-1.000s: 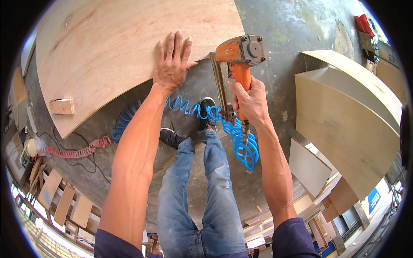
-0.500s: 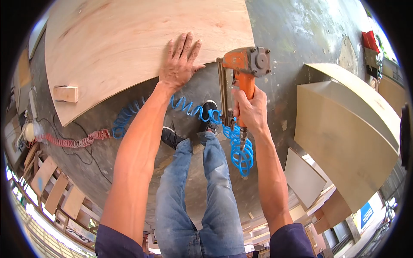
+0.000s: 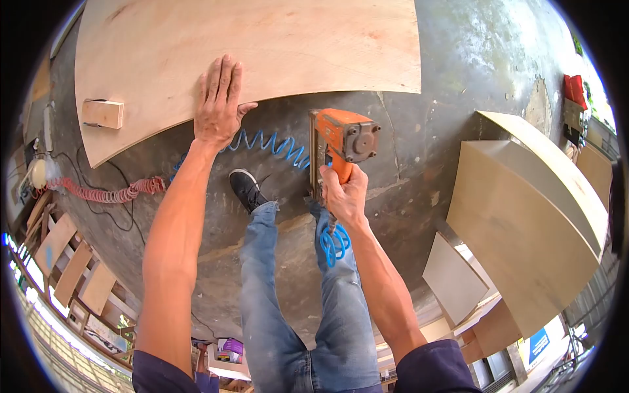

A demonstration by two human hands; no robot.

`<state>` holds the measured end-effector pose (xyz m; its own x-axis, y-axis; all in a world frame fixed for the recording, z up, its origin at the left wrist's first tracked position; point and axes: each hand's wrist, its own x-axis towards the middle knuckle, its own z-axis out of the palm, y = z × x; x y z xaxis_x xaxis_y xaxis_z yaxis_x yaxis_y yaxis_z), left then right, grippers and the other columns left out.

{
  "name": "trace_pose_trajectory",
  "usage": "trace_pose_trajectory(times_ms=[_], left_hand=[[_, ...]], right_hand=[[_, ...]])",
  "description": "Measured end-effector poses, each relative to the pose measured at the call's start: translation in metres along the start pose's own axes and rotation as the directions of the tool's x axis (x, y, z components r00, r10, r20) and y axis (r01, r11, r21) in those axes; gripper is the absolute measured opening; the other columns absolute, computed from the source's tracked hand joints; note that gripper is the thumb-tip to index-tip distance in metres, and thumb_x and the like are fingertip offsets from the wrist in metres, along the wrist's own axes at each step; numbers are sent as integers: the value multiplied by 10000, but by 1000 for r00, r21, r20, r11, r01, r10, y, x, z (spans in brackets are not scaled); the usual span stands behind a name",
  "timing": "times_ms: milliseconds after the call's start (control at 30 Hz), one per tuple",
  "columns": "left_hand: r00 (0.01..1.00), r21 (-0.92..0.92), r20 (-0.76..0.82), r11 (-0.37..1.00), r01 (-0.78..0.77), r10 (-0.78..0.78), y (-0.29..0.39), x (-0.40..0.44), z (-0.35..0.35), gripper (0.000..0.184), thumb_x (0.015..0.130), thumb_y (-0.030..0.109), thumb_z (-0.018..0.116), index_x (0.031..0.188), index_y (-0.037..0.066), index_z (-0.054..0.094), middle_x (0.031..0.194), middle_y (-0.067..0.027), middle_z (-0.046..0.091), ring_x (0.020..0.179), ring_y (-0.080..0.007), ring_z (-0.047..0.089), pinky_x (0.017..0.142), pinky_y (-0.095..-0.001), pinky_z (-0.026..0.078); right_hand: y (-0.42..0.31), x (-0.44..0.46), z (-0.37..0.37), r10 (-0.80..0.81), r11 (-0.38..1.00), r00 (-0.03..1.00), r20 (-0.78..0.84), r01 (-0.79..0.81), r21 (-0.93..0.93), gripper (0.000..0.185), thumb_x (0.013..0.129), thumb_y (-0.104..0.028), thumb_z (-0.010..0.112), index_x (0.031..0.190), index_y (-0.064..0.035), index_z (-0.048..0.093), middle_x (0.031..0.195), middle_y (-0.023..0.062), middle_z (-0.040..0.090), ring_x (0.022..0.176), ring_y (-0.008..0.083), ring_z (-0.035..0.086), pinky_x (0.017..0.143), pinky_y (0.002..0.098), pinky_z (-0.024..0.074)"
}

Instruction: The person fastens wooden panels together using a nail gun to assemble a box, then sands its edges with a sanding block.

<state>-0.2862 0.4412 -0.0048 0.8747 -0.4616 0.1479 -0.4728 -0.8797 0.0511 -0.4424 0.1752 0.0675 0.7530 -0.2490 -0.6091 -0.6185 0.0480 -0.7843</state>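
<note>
My left hand (image 3: 219, 108) lies flat near the lower edge of a large plywood sheet (image 3: 275, 46), its fingers spread a little. An orange nail gun (image 3: 341, 134) is in my right hand (image 3: 345, 191), whose fingers wrap round the handle. The gun hangs over the floor, below the sheet's edge and apart from it. A blue coiled hose (image 3: 334, 242) runs from the handle's lower end. On the sheet's left corner sits a small wooden block (image 3: 103, 114) with dark strips along its sides.
Curved plywood panels (image 3: 517, 216) stand on the right, with a white board (image 3: 453, 278) beside them. A red coiled hose (image 3: 108, 193) and black cables lie on the floor at left. Wood pieces (image 3: 72, 272) are at lower left. Part of another person (image 3: 206, 380) shows at the bottom.
My left hand has shifted left along the sheet. The nail gun has moved down and left, away from the sheet's edge. More of the sheet's right side shows, and one foot has stepped.
</note>
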Motion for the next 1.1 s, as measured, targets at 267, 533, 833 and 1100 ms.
trace_pose_trajectory(times_ms=[267,533,833,1100], left_hand=[[996,-57,-89,998,12,-17,3,-3,13,801,999,559,487,1600,53,336,1676,-149,294,1538,-337,300,1227,-483,293],[994,-109,-111,994,-17,5,0,-1,16,792,995,510,543,1586,20,349,1651,-197,325,1510,-379,349,1201,-491,334],[994,-26,-101,999,-34,31,1,0,17,771,995,498,551,1557,-7,394,1632,-208,360,1483,-398,390,1181,-496,361],[997,23,-67,999,-38,40,3,-1,16,781,995,523,530,1545,-18,410,1624,-228,363,1483,-410,386,1184,-493,360]], right_hand=[[4,7,59,-191,974,980,-56,182,-133,202,931,-116,686,786,-4,600,571,-15,538,481,63,474,444,275,368],[-14,-7,86,-269,954,952,-147,243,-173,183,880,-106,708,816,26,599,572,43,528,521,119,450,507,320,386],[-9,-14,100,-243,959,954,-177,209,-192,184,875,-117,707,822,29,608,587,69,548,556,133,463,545,330,416],[-6,-15,106,-272,955,949,-158,246,-165,150,894,-114,707,892,15,628,583,35,554,516,110,480,506,313,404]])
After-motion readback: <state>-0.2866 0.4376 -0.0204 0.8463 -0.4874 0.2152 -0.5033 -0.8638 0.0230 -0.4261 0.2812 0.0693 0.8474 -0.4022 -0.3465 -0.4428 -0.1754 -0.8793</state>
